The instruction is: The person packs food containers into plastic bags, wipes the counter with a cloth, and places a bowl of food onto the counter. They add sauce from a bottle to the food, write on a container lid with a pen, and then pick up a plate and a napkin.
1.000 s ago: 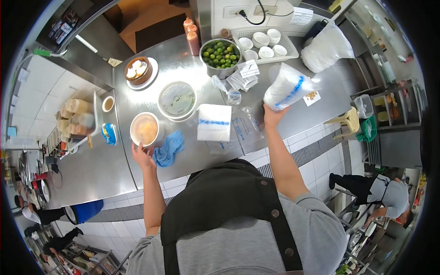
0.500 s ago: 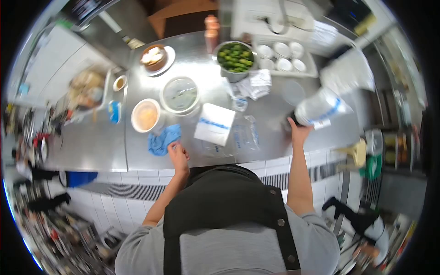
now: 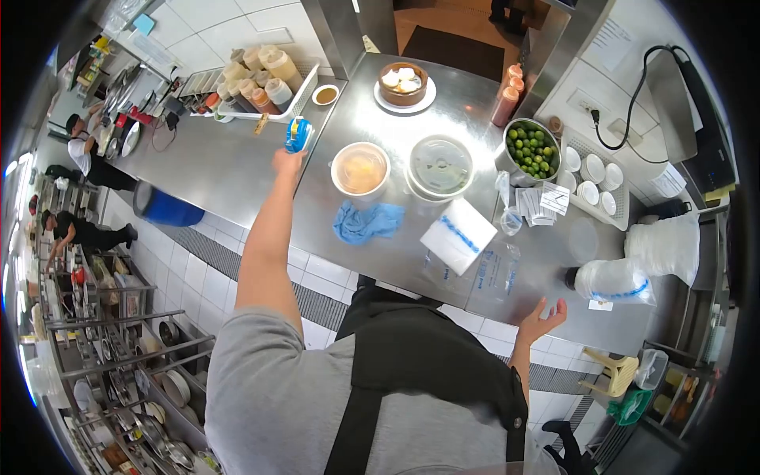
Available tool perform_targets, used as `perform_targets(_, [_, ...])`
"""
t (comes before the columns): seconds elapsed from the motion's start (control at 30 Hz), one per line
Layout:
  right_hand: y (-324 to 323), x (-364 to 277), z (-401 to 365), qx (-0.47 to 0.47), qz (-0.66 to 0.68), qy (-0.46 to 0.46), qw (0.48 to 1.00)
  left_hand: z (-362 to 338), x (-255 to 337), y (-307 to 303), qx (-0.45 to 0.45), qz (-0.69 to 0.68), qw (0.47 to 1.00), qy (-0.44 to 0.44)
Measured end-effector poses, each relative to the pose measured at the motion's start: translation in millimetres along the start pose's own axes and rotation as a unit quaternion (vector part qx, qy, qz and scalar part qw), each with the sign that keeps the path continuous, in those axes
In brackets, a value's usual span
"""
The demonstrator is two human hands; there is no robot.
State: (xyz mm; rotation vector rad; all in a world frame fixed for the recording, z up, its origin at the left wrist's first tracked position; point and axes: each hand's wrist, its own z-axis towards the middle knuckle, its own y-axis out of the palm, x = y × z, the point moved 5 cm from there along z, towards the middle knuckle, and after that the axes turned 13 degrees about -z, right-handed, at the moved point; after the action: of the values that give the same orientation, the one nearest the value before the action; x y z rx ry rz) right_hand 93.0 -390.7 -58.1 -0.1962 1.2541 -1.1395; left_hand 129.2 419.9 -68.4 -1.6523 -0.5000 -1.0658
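Note:
My left hand is stretched far out over the steel counter. Its fingertips are at a small blue and yellow packet beside a tray of condiment bottles. Whether the fingers grip the packet I cannot tell. My right hand hovers off the counter's near edge, palm up, fingers spread, holding nothing. Just beyond it a bagged stack of cups with a blue band lies on its side on the counter.
Two lidded bowls, a blue cloth, a white napkin pack and clear plastic bags lie mid-counter. Farther back are a lime bowl, a bamboo steamer and small white dishes. Other people work at the left.
My right hand has let go of the bagged cups, which now lie on the counter. My left hand left the blue cloth and reached out to the blue packet. My head turned left.

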Motion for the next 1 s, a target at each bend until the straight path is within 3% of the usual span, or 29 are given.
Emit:
perform_targets(0.03, [-1.6, -18.0, -7.0, -0.006, -0.009, -0.046, 0.999, 5.7, 12.0, -2.0, -0.022, 0.068, 0.997, -0.017])
perform_targets(0.13, [2.2, -80.7, -32.4, -0.043, -0.001, -0.149, 0.988, 48.4, 4.5, 11.7, 0.060, 0.116, 0.983, 0.127])
perform_targets(0.23, [27.7, -167.4, -66.2, -0.143, 0.077, -0.211, 0.964, 57.5, 4.8, 17.0, -0.064, 0.040, 0.989, 0.127])
perform_targets(0.27, [40.4, -200.7, -80.2, -0.190, 0.098, -0.237, 0.948, 54.0, 6.3, 12.9, -0.060, 0.042, 0.987, 0.145])
perform_targets(0.4, [89.0, -356.5, -142.5, -0.416, 0.222, -0.309, 0.826, 30.1, -6.1, 2.4, -0.040, 0.035, 0.981, 0.188])
perform_targets(0.47, [118.9, -429.6, -175.9, -0.471, 0.251, -0.407, 0.742, -5.0, -8.9, -15.3, -0.026, 0.030, 0.979, 0.198])
perform_targets(0.53, [156.6, -478.7, -208.3, -0.480, 0.248, -0.426, 0.726, -30.6, -31.8, -21.5, -0.033, -0.006, 0.979, 0.202])
perform_targets(0.6, [224.5, -487.8, -245.0, -0.504, 0.236, -0.392, 0.732, -58.9, -38.1, -32.1, -0.044, -0.079, 0.980, 0.177])
perform_targets(0.63, [273.5, -480.8, -262.0, -0.552, 0.223, -0.293, 0.748, -69.0, -42.8, -39.3, -0.052, -0.115, 0.978, 0.167])
perform_targets(0.73, [344.4, -486.0, -275.0, -0.597, 0.143, -0.008, 0.789, -85.5, -95.5, -36.5, -0.162, -0.194, 0.967, -0.027])
perform_targets(0.83, [365.5, -488.4, -274.8, -0.529, 0.025, -0.036, 0.848, -108.1, -89.7, -58.7, -0.240, -0.405, 0.852, -0.231])
perform_targets(0.93, [376.2, -483.5, -275.0, -0.521, 0.032, 0.023, 0.853, -113.2, -53.4, -75.8, -0.297, -0.517, 0.739, -0.312])
perform_targets(1.0, [357.9, -494.0, -274.9, -0.555, 0.063, 0.058, 0.827, -102.9, -57.3, -68.0, -0.311, -0.511, 0.746, -0.293])
